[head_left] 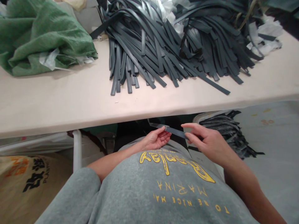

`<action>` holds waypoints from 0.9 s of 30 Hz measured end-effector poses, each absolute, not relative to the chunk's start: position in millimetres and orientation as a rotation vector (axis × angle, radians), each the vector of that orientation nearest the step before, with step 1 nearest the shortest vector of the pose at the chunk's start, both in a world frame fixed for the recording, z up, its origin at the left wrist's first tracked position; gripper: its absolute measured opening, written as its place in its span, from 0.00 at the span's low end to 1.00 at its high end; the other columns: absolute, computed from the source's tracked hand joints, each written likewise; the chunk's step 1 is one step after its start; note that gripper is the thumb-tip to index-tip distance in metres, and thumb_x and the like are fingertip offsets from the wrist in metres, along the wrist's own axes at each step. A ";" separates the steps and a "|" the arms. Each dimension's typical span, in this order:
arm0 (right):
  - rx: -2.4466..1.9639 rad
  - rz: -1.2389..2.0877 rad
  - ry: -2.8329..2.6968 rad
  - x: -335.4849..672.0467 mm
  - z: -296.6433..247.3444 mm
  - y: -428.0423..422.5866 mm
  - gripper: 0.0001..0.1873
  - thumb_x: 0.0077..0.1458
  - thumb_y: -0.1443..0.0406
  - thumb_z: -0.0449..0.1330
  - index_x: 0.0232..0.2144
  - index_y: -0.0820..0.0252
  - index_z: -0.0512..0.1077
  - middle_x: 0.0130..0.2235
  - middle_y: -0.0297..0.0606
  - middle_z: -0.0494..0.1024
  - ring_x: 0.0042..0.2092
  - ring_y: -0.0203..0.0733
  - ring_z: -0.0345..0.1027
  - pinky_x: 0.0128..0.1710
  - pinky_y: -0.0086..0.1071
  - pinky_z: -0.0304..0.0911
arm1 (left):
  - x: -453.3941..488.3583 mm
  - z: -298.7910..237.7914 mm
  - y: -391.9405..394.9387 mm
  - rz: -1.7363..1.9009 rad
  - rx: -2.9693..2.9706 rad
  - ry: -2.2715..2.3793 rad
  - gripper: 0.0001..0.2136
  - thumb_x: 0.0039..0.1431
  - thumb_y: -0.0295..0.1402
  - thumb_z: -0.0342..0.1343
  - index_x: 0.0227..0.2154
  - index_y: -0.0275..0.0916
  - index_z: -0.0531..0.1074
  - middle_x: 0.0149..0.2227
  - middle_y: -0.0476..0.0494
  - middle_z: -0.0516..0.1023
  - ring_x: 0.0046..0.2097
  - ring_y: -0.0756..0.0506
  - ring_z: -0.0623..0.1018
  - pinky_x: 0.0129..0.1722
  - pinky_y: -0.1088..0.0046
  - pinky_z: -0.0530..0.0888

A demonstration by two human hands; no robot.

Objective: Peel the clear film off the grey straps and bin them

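A flat dark grey strip (177,132) stretches between my hands, below the table's front edge and in front of the grey shirt. My left hand (157,139) pinches it between thumb and fingers, palm turned up. A short length of the strip pokes out beyond the left thumb. At the other end, the thumb of my right hand (206,141) lies on the strip, while the index finger reaches out above it, apart from the thumb. The right hand's remaining fingers are curled and partly hidden.
Similar strips (144,59) lie in large heaps on the pale table (93,102). A green woven sack (46,37) rests at the left. Below right, a white-rimmed container (203,115) holds more strips (231,133). A printed brown bag (35,186) sits at lower left.
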State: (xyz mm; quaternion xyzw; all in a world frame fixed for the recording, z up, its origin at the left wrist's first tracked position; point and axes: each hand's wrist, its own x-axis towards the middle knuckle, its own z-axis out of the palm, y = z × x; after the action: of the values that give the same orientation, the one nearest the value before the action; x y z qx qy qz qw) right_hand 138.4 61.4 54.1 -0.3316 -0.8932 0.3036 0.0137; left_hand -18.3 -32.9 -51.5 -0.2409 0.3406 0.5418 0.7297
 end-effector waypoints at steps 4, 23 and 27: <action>-1.142 0.759 -2.883 122.0 41.9 57.6 0.16 0.60 0.63 0.54 0.49 0.54 0.73 0.33 0.35 0.83 0.34 0.44 0.76 0.33 0.33 0.65 | -12.6 -53.2 -32.1 1.133 -0.478 0.698 0.07 0.64 0.28 0.55 0.31 0.34 0.75 0.29 0.42 0.81 0.33 0.49 0.82 0.36 0.75 0.76; -1.032 0.860 -2.901 99.8 17.2 60.3 0.18 0.60 0.63 0.56 0.52 0.57 0.72 0.41 0.40 0.82 0.40 0.46 0.77 0.39 0.35 0.70 | -19.6 -50.4 -32.1 1.239 -0.482 0.795 0.06 0.62 0.27 0.56 0.29 0.33 0.75 0.28 0.43 0.80 0.31 0.50 0.80 0.37 0.76 0.75; -0.737 1.040 -2.884 148.8 63.6 76.7 0.10 0.59 0.61 0.60 0.43 0.52 0.75 0.41 0.35 0.82 0.40 0.42 0.76 0.41 0.32 0.70 | -30.3 -49.1 -31.7 1.297 -0.551 0.857 0.07 0.63 0.27 0.55 0.29 0.34 0.74 0.27 0.44 0.79 0.29 0.50 0.80 0.32 0.77 0.76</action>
State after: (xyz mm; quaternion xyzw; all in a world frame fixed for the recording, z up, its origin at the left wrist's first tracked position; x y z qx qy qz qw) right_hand 148.8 76.7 63.6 -0.2337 -0.9146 0.3299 -0.0056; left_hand -30.3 -31.7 -49.1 -0.2452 0.3815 0.5773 0.6790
